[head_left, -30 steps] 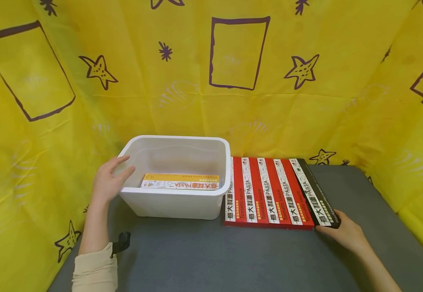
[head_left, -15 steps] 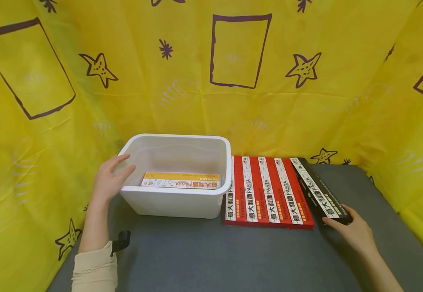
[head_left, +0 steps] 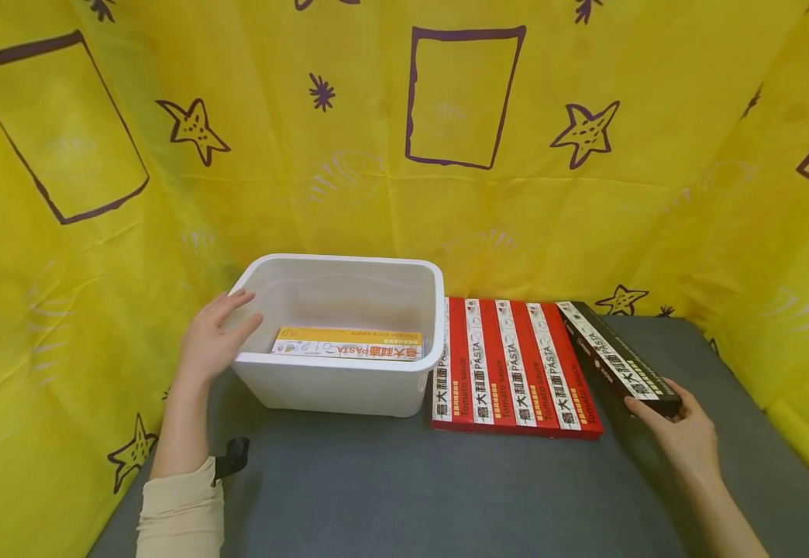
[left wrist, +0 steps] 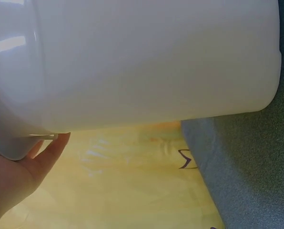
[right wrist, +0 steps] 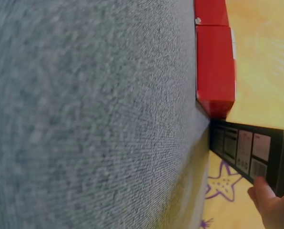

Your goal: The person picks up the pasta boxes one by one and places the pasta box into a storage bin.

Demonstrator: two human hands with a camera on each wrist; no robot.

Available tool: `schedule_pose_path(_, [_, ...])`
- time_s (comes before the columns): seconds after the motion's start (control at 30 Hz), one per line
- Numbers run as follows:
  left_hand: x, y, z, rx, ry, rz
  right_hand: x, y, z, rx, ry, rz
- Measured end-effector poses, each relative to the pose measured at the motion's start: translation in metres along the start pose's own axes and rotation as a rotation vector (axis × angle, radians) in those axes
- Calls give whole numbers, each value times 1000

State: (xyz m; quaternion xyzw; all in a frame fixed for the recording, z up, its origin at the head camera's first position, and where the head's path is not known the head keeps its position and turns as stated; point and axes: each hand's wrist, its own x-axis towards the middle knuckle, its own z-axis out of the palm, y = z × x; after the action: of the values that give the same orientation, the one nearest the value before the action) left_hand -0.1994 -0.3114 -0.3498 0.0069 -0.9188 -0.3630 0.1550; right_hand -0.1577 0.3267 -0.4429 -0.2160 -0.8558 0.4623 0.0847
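Observation:
Near the right, my right hand (head_left: 686, 434) grips the near end of a black pasta box (head_left: 617, 353) between thumb and fingers. That end is lifted off the table, while the far end lies low beside the red boxes. In the right wrist view the black pasta box (right wrist: 244, 150) slants upward, with the thumb (right wrist: 263, 188) on its side. At the left, my left hand (head_left: 209, 339) holds the left rim of a white plastic bin (head_left: 328, 389), fingers over the edge. The left wrist view shows the bin's outer wall (left wrist: 156, 62) and part of that hand (left wrist: 25, 174).
A yellow and white pasta box (head_left: 349, 342) lies inside the bin. Several red tomato-sauce pasta boxes (head_left: 516, 368) lie side by side right of the bin. Dark grey cloth covers the table (head_left: 404, 488). A yellow patterned curtain (head_left: 349, 201) hangs behind and at both sides.
My right hand has raised the near end of the black pasta box and swung it rightward, away from the red boxes. The left hand stays on the bin rim.

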Motion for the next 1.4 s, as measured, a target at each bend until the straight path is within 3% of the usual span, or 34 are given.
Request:
schedule_pose_path(0.27, [0, 2, -1, 22, -21, -6, -1, -10, 4, 427, 141, 79])
schedule_pose_path(0.43, [-1, 3, -1, -2, -29, -46, -2, -14, 5, 505, 212, 78])
schedule_pose_path(0.7, [-2, 3, 0, -18, -13, -67, -5, -19, 5, 673, 303, -3])
schedule_pose_path(1.03, [-1, 3, 0, -33, 6, -53, -14, -36, -2, 897, 296, -108])
schedule_pose_path(1.23, [-1, 3, 0, -38, 15, -57, -22, -50, -1, 1034, 229, -215])
schedule_pose_path(1.4, [-1, 3, 1, -37, 15, -61, -29, -64, 1, 1114, 133, -236])
